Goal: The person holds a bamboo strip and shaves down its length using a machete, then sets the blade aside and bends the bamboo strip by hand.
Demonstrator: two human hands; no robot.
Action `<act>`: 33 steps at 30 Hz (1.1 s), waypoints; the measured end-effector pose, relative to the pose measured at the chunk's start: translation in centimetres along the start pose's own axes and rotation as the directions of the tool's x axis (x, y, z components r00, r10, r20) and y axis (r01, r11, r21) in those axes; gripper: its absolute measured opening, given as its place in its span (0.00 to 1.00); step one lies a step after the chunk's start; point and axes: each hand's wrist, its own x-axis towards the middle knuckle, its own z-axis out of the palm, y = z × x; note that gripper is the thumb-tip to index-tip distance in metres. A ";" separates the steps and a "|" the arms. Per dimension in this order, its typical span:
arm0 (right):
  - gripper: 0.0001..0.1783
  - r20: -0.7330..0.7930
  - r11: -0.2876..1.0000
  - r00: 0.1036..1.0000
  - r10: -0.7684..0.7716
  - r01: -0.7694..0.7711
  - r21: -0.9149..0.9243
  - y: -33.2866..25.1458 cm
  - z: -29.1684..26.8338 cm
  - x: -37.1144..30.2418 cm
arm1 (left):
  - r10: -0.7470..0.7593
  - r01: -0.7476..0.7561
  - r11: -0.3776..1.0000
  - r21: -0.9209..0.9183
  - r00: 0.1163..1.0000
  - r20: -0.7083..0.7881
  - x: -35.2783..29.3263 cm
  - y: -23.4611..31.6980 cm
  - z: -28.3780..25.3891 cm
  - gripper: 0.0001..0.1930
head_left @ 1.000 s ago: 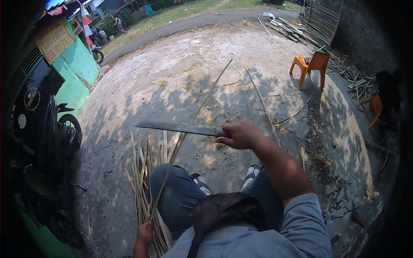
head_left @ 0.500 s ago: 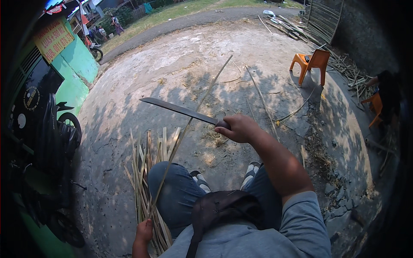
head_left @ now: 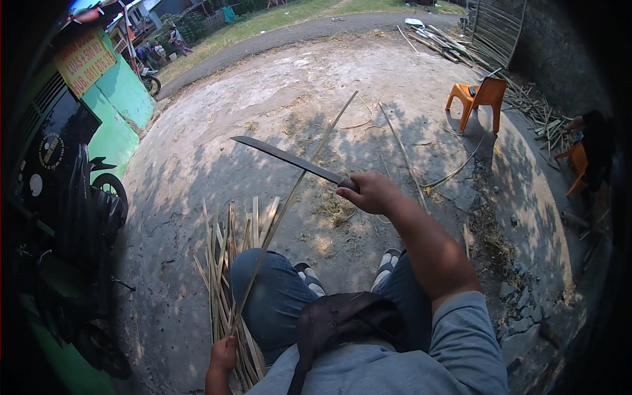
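Observation:
In my right hand (head_left: 374, 193) is the dark handle of a machete (head_left: 289, 158), its long blade pointing to the far left. The blade crosses a long, thin bamboo strip (head_left: 280, 217); whether the two touch I cannot tell. My left hand (head_left: 224, 353), low beside my left thigh, is closed around the near end of that strip, which slants up and away to the right over my left knee. Beneath and beside it, a bundle of split bamboo strips (head_left: 215, 263) lies along the left of my leg.
An orange plastic chair (head_left: 478, 102) with a small dark object on it stands at the far right. Bamboo pieces (head_left: 540, 122) are heaped by the wall, near another person (head_left: 596, 148). A motorcycle (head_left: 79, 217) is parked at left. Loose strips (head_left: 401, 151) lie on the concrete ahead.
The machete has swung a little to the right and its tip has risen slightly in the picture. My left hand still grips the strip. The view has shifted slightly.

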 end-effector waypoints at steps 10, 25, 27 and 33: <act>0.30 0.073 0.983 0.990 -0.119 0.128 -0.135 -1.2 -0.7 -0.8 | 0.005 -0.005 1.000 -0.004 1.000 -0.017 0.1 -0.7 0.2 0.39; 0.17 0.088 0.950 0.973 -0.211 0.226 -0.214 -2.6 1.4 -1.4 | 0.023 -0.023 1.000 0.004 0.999 -0.028 0.8 -1.4 1.1 0.39; 0.13 0.102 0.949 0.981 -0.165 0.186 -0.254 -2.4 1.0 -0.7 | 0.036 -0.035 0.999 0.017 0.998 -0.052 0.4 -2.1 1.0 0.40; 0.09 -0.058 0.996 0.996 0.071 -0.074 -0.042 1.9 1.0 0.8 | 0.065 -0.063 0.997 0.038 0.996 -0.056 0.3 0.2 0.6 0.39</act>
